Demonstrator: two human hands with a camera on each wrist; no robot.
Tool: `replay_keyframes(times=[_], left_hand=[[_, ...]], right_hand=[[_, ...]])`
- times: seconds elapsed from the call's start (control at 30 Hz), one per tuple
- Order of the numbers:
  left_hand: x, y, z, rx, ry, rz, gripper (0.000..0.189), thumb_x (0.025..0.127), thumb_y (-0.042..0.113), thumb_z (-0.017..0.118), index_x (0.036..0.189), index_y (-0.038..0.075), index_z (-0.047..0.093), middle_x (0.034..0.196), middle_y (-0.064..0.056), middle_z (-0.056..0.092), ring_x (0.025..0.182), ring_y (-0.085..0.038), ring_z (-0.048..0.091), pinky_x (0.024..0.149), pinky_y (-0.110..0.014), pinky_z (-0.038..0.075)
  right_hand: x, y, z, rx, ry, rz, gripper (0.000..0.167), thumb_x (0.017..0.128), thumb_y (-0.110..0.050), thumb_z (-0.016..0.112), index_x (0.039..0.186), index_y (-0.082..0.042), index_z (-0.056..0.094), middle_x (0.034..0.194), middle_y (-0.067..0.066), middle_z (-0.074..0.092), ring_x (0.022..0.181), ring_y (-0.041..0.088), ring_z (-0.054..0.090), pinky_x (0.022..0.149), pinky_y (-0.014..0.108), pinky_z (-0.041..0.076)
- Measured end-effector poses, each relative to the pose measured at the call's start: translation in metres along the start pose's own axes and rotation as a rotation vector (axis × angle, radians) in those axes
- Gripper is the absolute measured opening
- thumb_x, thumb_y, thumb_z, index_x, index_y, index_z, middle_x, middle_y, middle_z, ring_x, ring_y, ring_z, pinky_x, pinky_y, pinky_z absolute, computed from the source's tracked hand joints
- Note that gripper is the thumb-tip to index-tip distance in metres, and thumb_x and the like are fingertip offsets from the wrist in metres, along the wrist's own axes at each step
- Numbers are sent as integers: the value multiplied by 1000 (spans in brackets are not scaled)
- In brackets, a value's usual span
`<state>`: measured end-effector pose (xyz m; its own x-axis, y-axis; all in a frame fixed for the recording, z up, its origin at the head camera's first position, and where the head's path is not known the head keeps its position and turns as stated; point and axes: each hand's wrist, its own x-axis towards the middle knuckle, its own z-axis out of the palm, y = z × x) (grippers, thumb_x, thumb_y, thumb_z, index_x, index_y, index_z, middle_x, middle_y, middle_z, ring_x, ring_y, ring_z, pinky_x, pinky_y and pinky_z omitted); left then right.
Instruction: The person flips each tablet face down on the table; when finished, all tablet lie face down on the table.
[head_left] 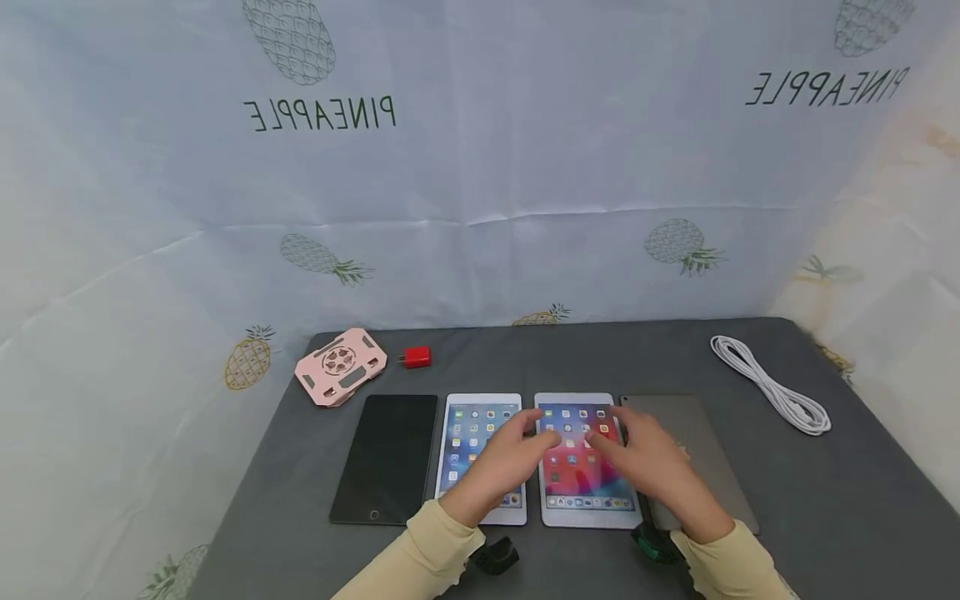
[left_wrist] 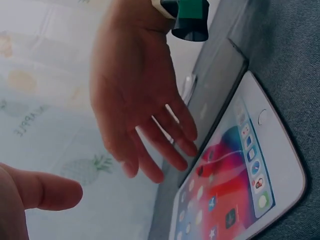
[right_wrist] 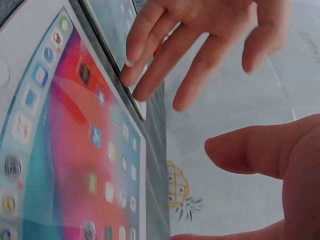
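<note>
The tablet (head_left: 573, 471) lies flat and screen up on the grey-covered counter (head_left: 292, 517), between my two grips. My left grip (head_left: 508, 458) is wide and relaxed at its left side; my right grip (head_left: 651, 454) is as loosely spread at its right. Neither holds anything, and I cannot tell whether a fingertip touches the edges. I judge it thin, stiff and fairly light, with slick glass that could crack if dropped; the two long white edges look best to hold, with no pressing on the screen.

Just beside it on the left lies a white tablet (head_left: 454, 454), also lit, then a dark tablet (head_left: 390, 458). On the right, partly behind my right grip, is a grey tablet (head_left: 723, 471), back up, its pale mark unreadable. Farther off lie what looks like a pink stand (head_left: 360, 350), a red plug (head_left: 417, 357) and a coiled white cable (head_left: 772, 390).

Icon captions are too small to read; I find no maker's name. The curtain (head_left: 510, 167) repeats "PINEAPPLE", mirror-reversed.
</note>
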<state>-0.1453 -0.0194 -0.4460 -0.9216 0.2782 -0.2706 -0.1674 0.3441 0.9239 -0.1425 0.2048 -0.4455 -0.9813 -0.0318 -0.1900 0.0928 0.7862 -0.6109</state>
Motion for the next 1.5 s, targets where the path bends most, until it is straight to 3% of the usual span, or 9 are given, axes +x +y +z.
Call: replay_keyframes(times=[0.17, 0.73, 1.1, 1.5], left_hand=[[2, -2, 0, -1, -34, 0, 72, 100, 43, 66, 159, 6, 50, 166, -19, 49, 150, -43, 49, 119, -70, 44], [2, -4, 1, -6, -73, -13, 73, 97, 41, 68, 158, 5, 51, 166, -20, 48, 146, -42, 53, 116, -69, 47], [4, -6, 4, -8, -42, 3, 68, 98, 37, 68, 156, 4, 53, 162, -22, 52, 141, -41, 57, 115, -68, 49], [5, -8, 5, -21, -16, 18, 70, 95, 36, 69, 155, 2, 54, 159, -25, 53, 137, -40, 59, 114, -66, 50]], right_hand=[[2, -4, 8, -25, -10, 40, 83, 98, -46, 72, 154, 10, 47, 146, 39, 55, 130, 57, 57, 102, 72, 56], [1, -5, 13, -49, -14, 5, 79, 97, -49, 74, 150, 6, 55, 139, 31, 65, 127, 52, 60, 99, 74, 55], [1, -6, 14, -74, 4, 3, 79, 91, -48, 79, 148, 3, 59, 131, 26, 68, 118, 45, 65, 89, 67, 62], [3, -7, 15, -93, 7, -3, 78, 91, -50, 80, 146, 1, 61, 129, 24, 71, 116, 42, 66, 88, 63, 63]])
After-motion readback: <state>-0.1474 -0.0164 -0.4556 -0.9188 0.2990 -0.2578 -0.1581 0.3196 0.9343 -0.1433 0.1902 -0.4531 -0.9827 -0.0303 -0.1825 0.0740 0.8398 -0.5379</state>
